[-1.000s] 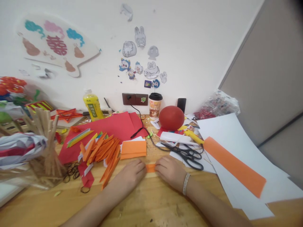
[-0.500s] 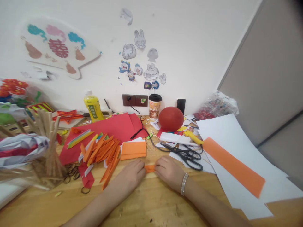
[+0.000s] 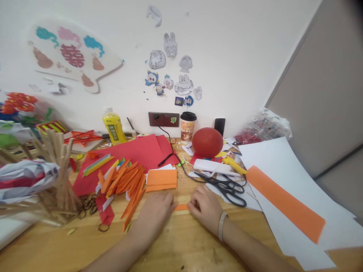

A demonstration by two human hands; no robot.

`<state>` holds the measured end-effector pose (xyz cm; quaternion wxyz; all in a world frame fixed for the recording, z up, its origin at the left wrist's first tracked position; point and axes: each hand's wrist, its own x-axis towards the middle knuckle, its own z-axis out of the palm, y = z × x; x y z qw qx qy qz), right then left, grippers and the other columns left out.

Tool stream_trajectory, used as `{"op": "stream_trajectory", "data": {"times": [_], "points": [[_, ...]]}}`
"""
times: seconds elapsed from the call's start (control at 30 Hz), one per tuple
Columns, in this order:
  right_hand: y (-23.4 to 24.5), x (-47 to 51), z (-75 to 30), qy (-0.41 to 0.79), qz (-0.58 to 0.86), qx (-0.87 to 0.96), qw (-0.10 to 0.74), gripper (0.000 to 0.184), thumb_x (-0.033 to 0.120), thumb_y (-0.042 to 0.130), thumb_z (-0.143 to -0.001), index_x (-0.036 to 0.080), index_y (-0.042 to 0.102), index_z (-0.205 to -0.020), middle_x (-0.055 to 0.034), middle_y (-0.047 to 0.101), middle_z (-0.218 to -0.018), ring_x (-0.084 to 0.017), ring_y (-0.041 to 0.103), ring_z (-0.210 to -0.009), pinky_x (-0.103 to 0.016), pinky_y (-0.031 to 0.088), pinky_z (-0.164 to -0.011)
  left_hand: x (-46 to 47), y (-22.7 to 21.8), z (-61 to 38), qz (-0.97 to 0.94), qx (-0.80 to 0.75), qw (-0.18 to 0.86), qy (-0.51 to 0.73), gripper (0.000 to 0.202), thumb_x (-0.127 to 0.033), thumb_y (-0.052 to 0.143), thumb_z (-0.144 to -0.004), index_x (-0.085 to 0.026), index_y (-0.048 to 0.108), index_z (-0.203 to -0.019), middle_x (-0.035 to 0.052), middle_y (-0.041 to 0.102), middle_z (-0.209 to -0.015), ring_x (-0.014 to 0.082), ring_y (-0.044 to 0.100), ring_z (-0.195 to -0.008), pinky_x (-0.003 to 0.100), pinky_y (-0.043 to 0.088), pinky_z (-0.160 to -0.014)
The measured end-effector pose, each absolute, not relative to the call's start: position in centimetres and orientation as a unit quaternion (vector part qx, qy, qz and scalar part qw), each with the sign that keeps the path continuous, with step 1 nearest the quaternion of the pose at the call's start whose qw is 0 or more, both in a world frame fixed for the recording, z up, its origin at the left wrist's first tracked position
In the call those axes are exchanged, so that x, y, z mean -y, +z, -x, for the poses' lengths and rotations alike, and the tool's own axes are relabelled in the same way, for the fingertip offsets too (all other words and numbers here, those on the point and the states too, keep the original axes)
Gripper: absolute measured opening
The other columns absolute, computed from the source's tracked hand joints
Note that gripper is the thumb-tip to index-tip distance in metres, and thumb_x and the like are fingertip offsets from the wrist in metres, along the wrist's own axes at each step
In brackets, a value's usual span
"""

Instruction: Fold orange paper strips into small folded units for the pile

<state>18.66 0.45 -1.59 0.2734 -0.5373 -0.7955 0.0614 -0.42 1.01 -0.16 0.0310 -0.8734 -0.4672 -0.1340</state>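
Between my hands, low over the wooden table, lies a narrow folded strip of orange paper (image 3: 181, 207). My left hand (image 3: 157, 208) is closed on its left end, the fingertips curled out of sight. At the other end my right hand (image 3: 204, 206) pinches the strip between thumb and bent fingers. Just beyond my left hand sits a stack of orange paper pieces (image 3: 161, 179). Folded orange paper pieces (image 3: 127, 181) are heaped to the left of that stack. Black-handled scissors (image 3: 224, 186) rest beyond my right hand.
White sheets (image 3: 295, 181) cover the right side, with a long orange strip (image 3: 286, 204) on top. A red balloon (image 3: 207, 142), a lidded cup (image 3: 188, 128) and a yellow bottle (image 3: 114, 126) stand along the wall. Wooden sticks (image 3: 61, 166) fill a container at left. Red paper (image 3: 141, 151) lies behind.
The strip between my hands looks narrower and flatter now. My right hand has shifted slightly, its fingers more raised and bent. The whole view has moved a little.
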Motion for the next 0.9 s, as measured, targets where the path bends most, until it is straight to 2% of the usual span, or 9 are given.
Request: {"op": "stream_trajectory", "data": {"times": [0.1, 0.23, 0.3, 0.4, 0.57, 0.67, 0.77, 0.83, 0.9], "points": [[-1.7, -0.4, -18.7, 0.051, 0.545, 0.793, 0.269, 0.019, 0.015, 0.061, -0.072, 0.018, 0.048, -0.059, -0.001, 0.051, -0.069, -0.016, 0.045, -0.07, -0.027, 0.031, -0.061, -0.8, -0.5, 0.4, 0.889, 0.424, 0.085, -0.149, 0.025, -0.023, 0.039, -0.092, -0.016, 0.056, -0.075, 0.0061, 0.061, -0.077, 0.021, 0.057, -0.073, 0.034, 0.045, -0.065], [-1.8, -0.4, -18.8, 0.049, 0.567, 0.78, 0.262, 0.019, 0.021, 0.062, -0.075, 0.018, 0.051, -0.06, -0.0008, 0.052, -0.07, -0.016, 0.046, -0.072, -0.027, 0.03, -0.064, 0.3, -1.7, -0.4, 0.928, 0.265, 0.164, -0.204, 0.033, -0.017, 0.028, -0.095, -0.011, 0.061, -0.1, 0.0119, 0.066, -0.1, 0.0219, 0.059, -0.095, 0.035, 0.047, -0.083], [-1.9, -0.5, -19.0, 0.047, 0.591, 0.764, 0.254, 0.021, 0.026, 0.063, -0.075, 0.018, 0.051, -0.06, -0.0007, 0.052, -0.071, -0.016, 0.047, -0.073, -0.027, 0.031, -0.065, 0.8, -2.1, -0.7, 0.929, 0.249, 0.19, -0.197, 0.036, -0.019, 0.028, -0.095, -0.006, 0.058, -0.109, 0.0163, 0.064, -0.109, 0.0232, 0.058, -0.104, 0.035, 0.047, -0.087], [-1.8, -0.5, -19.2, 0.041, 0.616, 0.747, 0.245, 0.017, 0.028, 0.066, -0.074, 0.018, 0.054, -0.068, -0.0011, 0.054, -0.074, -0.018, 0.048, -0.076, -0.028, 0.032, -0.068, 1.1, -2.4, -0.4, 0.936, 0.252, 0.188, -0.158, 0.038, -0.026, 0.034, -0.094, -0.004, 0.054, -0.117, 0.0182, 0.058, -0.12, 0.0247, 0.054, -0.112, 0.033, 0.047, -0.09], [-1.3, -0.3, -20.3, 0.07, 0.604, 0.759, 0.234, 0.004, 0.016, 0.061, -0.076, 0.018, 0.057, -0.077, -0.0022, 0.057, -0.079, -0.019, 0.051, -0.079, -0.029, 0.036, -0.07, 0.8, -2.5, 0.5, 0.945, 0.253, 0.156, -0.134, 0.04, -0.028, 0.04, -0.092, -0.006, 0.049, -0.124, 0.0171, 0.051, -0.128, 0.0251, 0.049, -0.118, 0.034, 0.044, -0.096], [-0.8, -0.1, -21.0, 0.062, 0.555, 0.781, 0.281, 0.015, 0.012, 0.046, -0.085, 0.016, 0.06, -0.08, -0.0051, 0.058, -0.081, -0.018, 0.052, -0.078, -0.029, 0.04, -0.071, 0.9, -2.5, 0.5, 0.946, 0.256, 0.155, -0.12, 0.04, -0.027, 0.042, -0.091, -0.007, 0.048, -0.125, 0.0169, 0.049, -0.13, 0.0258, 0.048, -0.119, 0.034, 0.045, -0.095], [-0.3, 0.2, -21.1, 0.016, 0.436, 0.857, 0.272, 0.022, 0.025, 0.046, -0.089, 0.015, 0.061, -0.102, -0.0098, 0.059, -0.098, -0.021, 0.051, -0.088, -0.034, 0.042, -0.077, 1.0, -2.1, 0.5, 0.95, 0.254, 0.142, -0.111, 0.042, -0.028, 0.043, -0.091, -0.007, 0.046, -0.127, 0.0162, 0.048, -0.131, 0.0256, 0.047, -0.119, 0.034, 0.045, -0.094], [-0.1, 0.4, -20.9, -0.013, 0.398, 0.889, 0.227, 0.027, 0.035, 0.051, -0.087, 0.016, 0.063, -0.101, -0.0105, 0.06, -0.104, -0.023, 0.05, -0.092, -0.038, 0.042, -0.081, 0.9, -1.9, 0.6, 0.952, 0.256, 0.129, -0.105, 0.042, -0.028, 0.044, -0.09, -0.008, 0.046, -0.127, 0.0154, 0.047, -0.131, 0.0247, 0.046, -0.12, 0.034, 0.045, -0.095], [-0.1, 0.6, -20.7, -0.025, 0.4, 0.897, 0.188, 0.028, 0.037, 0.053, -0.086, 0.018, 0.064, -0.103, -0.0097, 0.06, -0.107, -0.023, 0.049, -0.095, -0.038, 0.041, -0.084, 0.8, -1.7, 0.8, 0.952, 0.261, 0.124, -0.098, 0.043, -0.029, 0.045, -0.09, -0.008, 0.046, -0.127, 0.0156, 0.046, -0.132, 0.0244, 0.047, -0.12, 0.034, 0.045, -0.094]]}}
